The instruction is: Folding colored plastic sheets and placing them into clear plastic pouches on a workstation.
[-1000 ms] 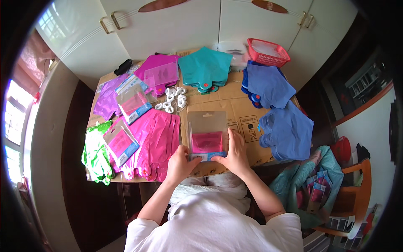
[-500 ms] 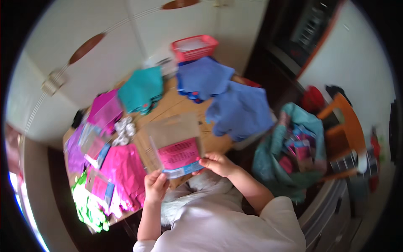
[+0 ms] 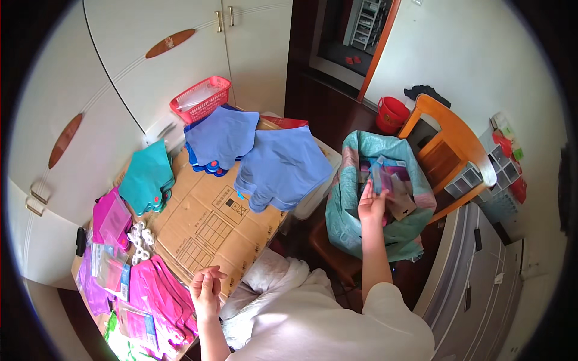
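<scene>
At the right, my right hand [image 3: 371, 206] reaches into the mouth of a teal woven bag [image 3: 343, 210], fingers stretched out beside a clear plastic packet [image 3: 402, 201] with pink and blue parts. Its fingertips touch or nearly touch the packet; which of these I cannot tell. More packets lie in the bag, partly hidden. My left hand [image 3: 208, 290] hangs over the near edge of the cardboard [image 3: 211, 225], fingers loosely bent, holding nothing visible. Nearest to it on the left are a stack of hot-pink glossy pieces [image 3: 158, 301] and a clear packet [image 3: 135, 322].
Teal pieces [image 3: 146, 177] and blue pieces [image 3: 283, 168] lie in piles on the table. Behind stands a red basket [image 3: 201, 99]. White cord-like items [image 3: 141, 240] and purple pieces [image 3: 96, 289] sit at left. An orange wooden chair [image 3: 445, 144] and red bucket [image 3: 393, 114] stand right.
The packet with the pink insert, held before in both hands over the cardboard, has left them. My right hand has moved right into the bag; my left stays low. The view has turned rightward.
</scene>
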A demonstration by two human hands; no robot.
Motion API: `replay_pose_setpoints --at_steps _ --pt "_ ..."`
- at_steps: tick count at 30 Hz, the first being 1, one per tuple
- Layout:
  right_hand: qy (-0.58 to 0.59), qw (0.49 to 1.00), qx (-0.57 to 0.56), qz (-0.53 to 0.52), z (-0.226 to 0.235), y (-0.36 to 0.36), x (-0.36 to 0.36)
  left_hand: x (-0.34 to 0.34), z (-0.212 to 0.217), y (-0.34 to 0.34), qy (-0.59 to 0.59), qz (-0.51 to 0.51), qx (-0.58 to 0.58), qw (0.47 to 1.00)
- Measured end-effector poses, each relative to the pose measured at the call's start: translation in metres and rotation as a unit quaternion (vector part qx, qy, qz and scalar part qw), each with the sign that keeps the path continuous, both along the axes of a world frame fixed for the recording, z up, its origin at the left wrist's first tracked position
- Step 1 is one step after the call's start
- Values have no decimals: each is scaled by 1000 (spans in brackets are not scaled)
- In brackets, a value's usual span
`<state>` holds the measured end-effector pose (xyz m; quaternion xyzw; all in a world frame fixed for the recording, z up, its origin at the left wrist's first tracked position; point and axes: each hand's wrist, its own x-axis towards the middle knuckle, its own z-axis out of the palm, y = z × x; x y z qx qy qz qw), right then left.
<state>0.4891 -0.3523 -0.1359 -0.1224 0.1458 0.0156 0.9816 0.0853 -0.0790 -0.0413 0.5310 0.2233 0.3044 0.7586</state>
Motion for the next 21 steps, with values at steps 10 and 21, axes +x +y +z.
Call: replay_pose_setpoints --at_steps 10,21 --pt "-129 924 -332 140 46 57 -35 -61 -2 -30 107 50 77 990" --pt "-509 633 -392 432 105 210 -187 -229 -19 -71 263 168 -32 949"
